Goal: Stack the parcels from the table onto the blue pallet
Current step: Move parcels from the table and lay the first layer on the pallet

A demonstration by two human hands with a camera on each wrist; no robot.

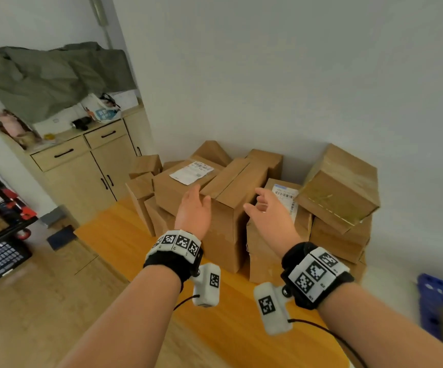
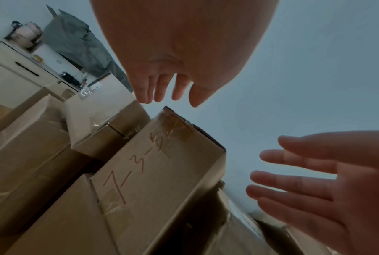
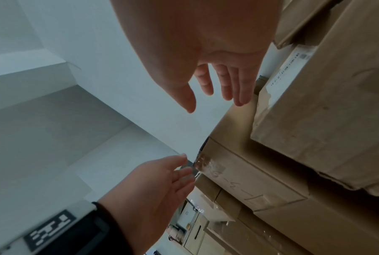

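Head view shows a heap of brown boxes (image 1: 241, 197) on the yellow table (image 1: 124, 235) by the wall. Left hand (image 1: 192, 208) and right hand (image 1: 271, 213) reach out with straight, spread fingers, one on each side of the tall box (image 1: 225, 221) in the middle. Neither hand holds anything. Blue pallet (image 1: 438, 301) lies on the floor at 4 o'clock from the hands.
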